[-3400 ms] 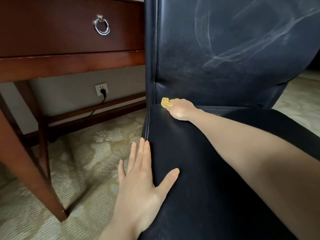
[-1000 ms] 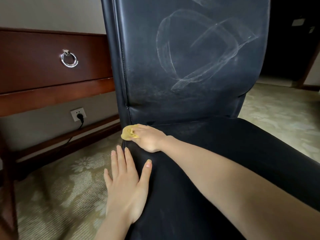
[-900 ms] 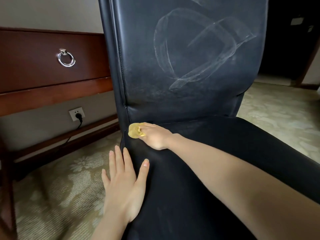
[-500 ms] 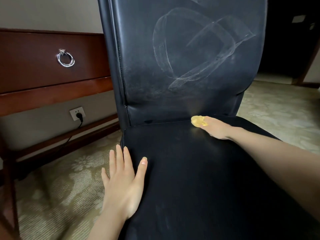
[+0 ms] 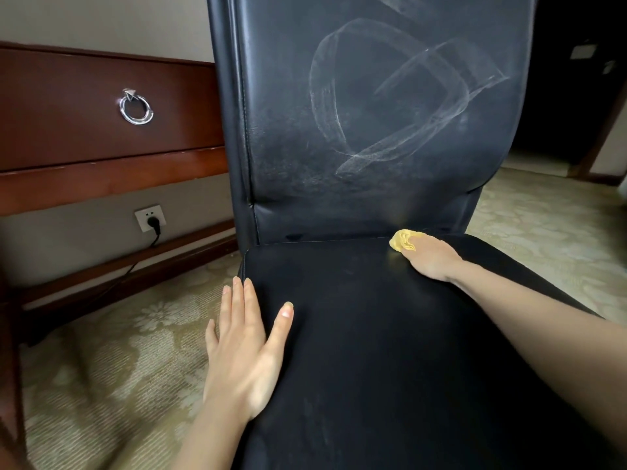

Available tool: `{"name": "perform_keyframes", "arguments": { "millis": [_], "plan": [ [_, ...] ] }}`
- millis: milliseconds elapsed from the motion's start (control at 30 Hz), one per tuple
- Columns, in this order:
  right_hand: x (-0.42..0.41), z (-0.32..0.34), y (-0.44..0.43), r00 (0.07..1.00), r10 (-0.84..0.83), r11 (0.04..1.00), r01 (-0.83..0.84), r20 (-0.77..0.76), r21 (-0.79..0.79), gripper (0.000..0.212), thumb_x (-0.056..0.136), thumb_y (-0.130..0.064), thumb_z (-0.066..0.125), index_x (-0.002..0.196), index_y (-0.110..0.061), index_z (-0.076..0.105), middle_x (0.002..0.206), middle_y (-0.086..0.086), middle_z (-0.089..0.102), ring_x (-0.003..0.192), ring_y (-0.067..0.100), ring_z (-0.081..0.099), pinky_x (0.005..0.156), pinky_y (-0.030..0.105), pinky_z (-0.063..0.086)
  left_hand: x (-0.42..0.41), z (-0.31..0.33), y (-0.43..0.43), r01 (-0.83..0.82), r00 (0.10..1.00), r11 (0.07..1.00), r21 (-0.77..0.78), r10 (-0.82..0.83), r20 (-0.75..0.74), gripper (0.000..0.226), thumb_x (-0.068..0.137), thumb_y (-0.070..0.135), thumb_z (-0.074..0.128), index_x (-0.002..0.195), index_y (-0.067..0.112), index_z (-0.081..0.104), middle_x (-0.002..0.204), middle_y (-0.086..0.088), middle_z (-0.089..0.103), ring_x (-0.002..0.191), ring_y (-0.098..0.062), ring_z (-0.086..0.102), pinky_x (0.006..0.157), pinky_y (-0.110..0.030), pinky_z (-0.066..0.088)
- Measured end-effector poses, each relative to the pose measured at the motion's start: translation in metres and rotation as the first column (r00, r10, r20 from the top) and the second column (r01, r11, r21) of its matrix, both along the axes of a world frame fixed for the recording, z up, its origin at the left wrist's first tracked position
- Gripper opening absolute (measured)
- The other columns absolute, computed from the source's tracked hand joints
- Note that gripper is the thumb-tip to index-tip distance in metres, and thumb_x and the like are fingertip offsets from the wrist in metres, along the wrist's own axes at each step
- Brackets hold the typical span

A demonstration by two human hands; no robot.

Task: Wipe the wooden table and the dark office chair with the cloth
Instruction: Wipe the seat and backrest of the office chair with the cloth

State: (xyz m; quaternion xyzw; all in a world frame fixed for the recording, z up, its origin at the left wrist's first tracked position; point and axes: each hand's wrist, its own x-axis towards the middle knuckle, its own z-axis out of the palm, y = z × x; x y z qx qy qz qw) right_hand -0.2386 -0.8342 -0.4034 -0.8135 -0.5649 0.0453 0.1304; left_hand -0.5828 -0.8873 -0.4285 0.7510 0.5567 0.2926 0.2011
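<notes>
Head view. The dark office chair [image 5: 373,351] fills the centre, and its backrest carries pale curved smear marks. The right hand [image 5: 430,258] lies at the rear of the seat, close to the seam with the backrest, right of centre. Its fingers are closed over the bunched yellow cloth [image 5: 402,240], which protrudes past the fingertips and touches the seat. The left hand [image 5: 245,347] rests flat on the seat's left edge with 4 fingers straight and together and the thumb spread, holding nothing. The wooden table [image 5: 84,184] stands left of the chair, with a ring pull [image 5: 136,107] on its drawer front. A wall socket [image 5: 150,217] with 1 plug sits below it. Patterned carpet [image 5: 108,374] covers the floor.
</notes>
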Motion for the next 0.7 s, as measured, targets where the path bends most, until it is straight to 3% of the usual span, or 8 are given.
{"name": "perform_keyframes", "arguments": {
  "millis": [100,200,367,467,600,700],
  "plan": [
    [-0.027,0.003,-0.009,0.984,0.175,0.984,-0.173,-0.039,0.041,0.037,0.1,-0.035,0.034,0.13,-0.02,0.051,0.137,-0.002,0.052,0.123,0.025,0.047,0.103,0.037,0.035,0.0,0.0,0.0,-0.009,1.0,1.0,0.003,0.009,-0.007,0.101,0.065,0.078,-0.003,0.15,0.024,-0.011,0.155,0.014,-0.019,0.129,0.009,-0.031,0.117,-0.035,-0.008],
    [-0.059,0.007,-0.022,0.928,0.374,0.927,-0.373,-0.007,0.051,0.034,0.101,-0.03,0.035,0.123,-0.012,0.054,0.134,-0.003,0.049,0.124,0.024,0.044,0.101,0.036,0.032,-0.001,0.0,0.0,-0.003,1.0,1.0,0.005,0.003,-0.014,0.101,0.065,0.078,-0.003,0.15,0.024,-0.011,0.155,0.015,-0.019,0.129,0.01,-0.031,0.118,-0.036,-0.008],
    [-0.11,0.004,-0.047,0.772,0.632,0.775,-0.631,0.076,-0.035,0.042,0.104,-0.027,0.034,0.145,-0.025,0.038,0.156,-0.011,0.024,0.144,0.007,0.016,0.116,0.027,0.01,-0.001,-0.001,-0.001,-0.013,1.0,1.0,-0.006,0.013,-0.024,0.103,0.065,0.078,-0.003,0.15,0.022,-0.01,0.156,0.013,-0.017,0.129,0.009,-0.029,0.118,-0.037,-0.008],
    [-0.133,0.006,-0.064,0.687,0.726,0.687,-0.725,0.03,-0.039,0.044,0.104,-0.028,0.035,0.148,-0.027,0.032,0.153,-0.021,0.017,0.138,-0.008,0.003,0.112,0.013,-0.008,-0.001,-0.001,-0.001,-0.022,0.999,1.0,-0.013,0.022,-0.03,0.103,0.065,0.078,-0.003,0.15,0.02,-0.01,0.156,0.012,-0.017,0.129,0.008,-0.028,0.117,-0.037,-0.009],
    [-0.147,0.007,-0.082,0.59,0.807,0.586,-0.806,-0.034,-0.086,0.044,0.104,-0.032,0.034,0.147,-0.031,0.032,0.152,-0.027,0.011,0.142,-0.008,-0.004,0.115,0.017,-0.008,-0.002,-0.002,-0.001,-0.02,0.999,1.0,-0.013,0.02,-0.032,0.102,0.065,0.077,-0.004,0.15,0.02,-0.01,0.156,0.011,-0.017,0.131,0.007,-0.027,0.117,-0.036,-0.01],
    [-0.144,0.009,-0.082,0.577,0.817,0.576,-0.812,0.023,-0.098,0.044,0.104,-0.035,0.032,0.147,-0.029,0.034,0.154,-0.024,0.015,0.142,-0.009,-0.002,0.116,0.017,-0.005,-0.002,-0.001,-0.001,-0.022,1.0,1.0,-0.016,0.022,-0.017,0.102,0.065,0.077,-0.003,0.15,0.021,-0.009,0.156,0.011,-0.017,0.131,0.008,-0.027,0.116,-0.035,-0.01]
  ]
}}
